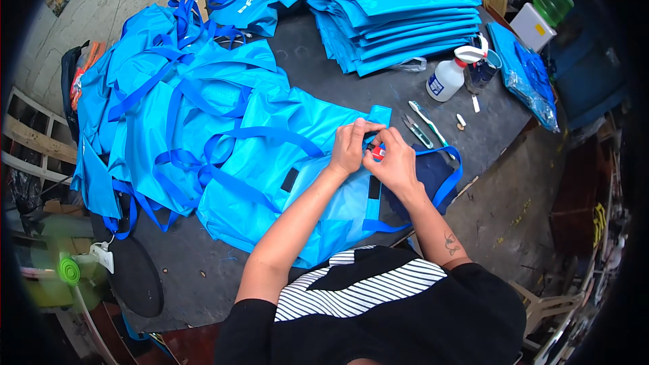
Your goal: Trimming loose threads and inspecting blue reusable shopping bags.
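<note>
Left hand (347, 147) was at the right-hand end of a light-blue bag (263, 169), fingers bent close together over the material beside a small folded flap (380, 114); fingertips partly hidden, so can't tell if they had it pinched. Right hand (397, 163) was just beside it, almost touching, fingers curled in nearly closed around a small red object (378, 153), mostly covered, kind unclear.

The bag lay spread on the dark counter (291, 40) in front of the person, under both hands and forearms, with blue straps looping over it. Two black patches showed, one (291, 180) left of the left forearm, the other (374, 188) below the right hand. Dark navy cloth (418, 179) lay beneath the right forearm.

Snips (418, 131) and a white-and-green toothbrush-like tool (426, 120) lay side by side, just right of and beyond the hands. Farther back: upright white spray bottle (443, 82) with a red-and-white head, next to a dark cup (482, 74). Neat stack of folded blue bags (412, 17) stood at the far side, loose heap of blue bags (145, 94) at left. Plastic-wrapped blue bundle (526, 78) sat at the right edge. Green fan (69, 270), blurred, stood off the near left corner.
</note>
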The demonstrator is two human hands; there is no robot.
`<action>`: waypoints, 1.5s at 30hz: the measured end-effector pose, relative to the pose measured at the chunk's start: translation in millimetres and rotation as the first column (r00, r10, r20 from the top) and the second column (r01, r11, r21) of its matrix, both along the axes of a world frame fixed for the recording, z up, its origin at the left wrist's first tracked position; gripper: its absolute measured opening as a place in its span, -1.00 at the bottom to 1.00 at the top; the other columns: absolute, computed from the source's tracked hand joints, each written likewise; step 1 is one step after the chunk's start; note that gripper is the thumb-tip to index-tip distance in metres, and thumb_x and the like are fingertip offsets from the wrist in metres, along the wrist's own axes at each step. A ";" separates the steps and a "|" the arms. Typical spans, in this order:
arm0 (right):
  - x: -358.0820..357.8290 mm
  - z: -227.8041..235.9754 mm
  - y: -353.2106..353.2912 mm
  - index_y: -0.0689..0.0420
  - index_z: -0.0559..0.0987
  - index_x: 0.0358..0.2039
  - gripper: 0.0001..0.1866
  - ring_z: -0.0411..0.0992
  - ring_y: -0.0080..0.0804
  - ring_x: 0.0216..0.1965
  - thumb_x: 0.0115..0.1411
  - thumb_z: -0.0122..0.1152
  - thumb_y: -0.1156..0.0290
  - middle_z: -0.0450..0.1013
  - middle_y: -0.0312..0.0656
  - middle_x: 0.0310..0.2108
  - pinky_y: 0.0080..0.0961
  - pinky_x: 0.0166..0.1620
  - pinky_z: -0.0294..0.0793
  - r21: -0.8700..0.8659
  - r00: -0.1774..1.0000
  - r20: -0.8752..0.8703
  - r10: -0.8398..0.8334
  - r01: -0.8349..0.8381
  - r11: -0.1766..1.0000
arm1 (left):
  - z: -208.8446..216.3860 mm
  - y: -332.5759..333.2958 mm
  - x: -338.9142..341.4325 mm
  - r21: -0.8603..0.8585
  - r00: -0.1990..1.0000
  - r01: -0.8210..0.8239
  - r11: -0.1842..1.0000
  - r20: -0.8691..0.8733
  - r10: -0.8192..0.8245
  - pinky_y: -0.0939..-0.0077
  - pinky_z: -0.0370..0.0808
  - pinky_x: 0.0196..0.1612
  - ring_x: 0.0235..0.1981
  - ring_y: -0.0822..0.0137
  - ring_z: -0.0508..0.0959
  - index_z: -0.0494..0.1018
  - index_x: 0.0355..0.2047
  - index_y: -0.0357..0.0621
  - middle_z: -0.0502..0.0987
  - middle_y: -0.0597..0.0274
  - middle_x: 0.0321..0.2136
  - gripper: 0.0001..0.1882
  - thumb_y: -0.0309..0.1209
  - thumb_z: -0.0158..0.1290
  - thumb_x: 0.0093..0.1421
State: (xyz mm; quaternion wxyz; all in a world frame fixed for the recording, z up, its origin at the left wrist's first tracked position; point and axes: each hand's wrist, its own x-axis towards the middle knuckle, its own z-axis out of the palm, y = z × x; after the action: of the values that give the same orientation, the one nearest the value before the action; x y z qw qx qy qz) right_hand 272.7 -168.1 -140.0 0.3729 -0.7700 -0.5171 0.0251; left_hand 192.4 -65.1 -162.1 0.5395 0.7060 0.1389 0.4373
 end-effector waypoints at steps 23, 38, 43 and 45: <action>131.4 -9.5 1.4 0.19 0.46 -0.34 -0.61 0.47 -0.07 -0.36 0.06 0.26 0.10 0.48 -0.03 -0.40 -0.26 -0.29 0.42 0.034 0.904 -0.090 -0.417 0.422 0.906 | 15.6 31.2 -21.1 0.537 0.915 0.088 0.839 -0.376 0.145 0.29 0.33 0.02 -0.10 0.11 0.48 0.42 0.01 -0.07 0.49 0.11 -0.16 -0.50 -0.42 0.16 -0.02; 132.8 -60.7 -9.2 0.18 0.47 -0.34 -0.82 0.43 -0.03 -0.32 0.06 0.22 0.42 0.45 -0.07 -0.40 -0.19 -0.23 0.39 -0.123 0.958 0.165 -0.235 0.256 0.959 | 10.9 100.7 -31.4 0.077 0.908 -0.114 0.990 -0.397 0.136 0.43 0.41 0.02 -0.11 0.33 0.54 0.50 -0.11 -0.17 0.57 0.13 -0.20 -0.59 -0.67 -0.01 -0.02; 106.7 -38.1 18.2 0.19 0.42 -0.20 -0.86 0.36 -0.62 -0.45 0.31 -0.11 0.47 0.42 -0.28 -0.41 -0.64 -0.43 0.34 0.245 0.899 -0.438 -0.013 0.133 0.960 | 27.6 91.6 -31.8 -0.055 0.930 0.106 0.993 -0.348 -0.119 0.46 0.39 0.05 -0.07 0.35 0.53 0.52 -0.13 -0.20 0.58 0.19 -0.20 -0.59 -0.73 -0.04 -0.02; 83.9 -15.1 29.3 0.18 0.43 -0.11 -0.78 0.38 -0.61 -0.27 0.32 -0.05 0.35 0.42 -0.29 -0.28 -0.69 -0.32 0.33 0.256 0.789 -0.579 0.208 -0.066 0.964 | 35.4 86.7 -32.5 -0.141 0.922 0.142 0.980 -0.342 -0.183 0.47 0.38 0.05 -0.10 0.37 0.54 0.53 -0.15 -0.18 0.58 0.19 -0.19 -0.68 -0.63 0.06 0.05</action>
State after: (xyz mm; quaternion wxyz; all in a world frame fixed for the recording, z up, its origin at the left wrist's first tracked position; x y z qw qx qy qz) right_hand 356.6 -138.8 -155.1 0.5982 -0.6357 -0.4264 0.2369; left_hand 159.9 21.6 -126.7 0.5793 0.7504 0.1988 0.2487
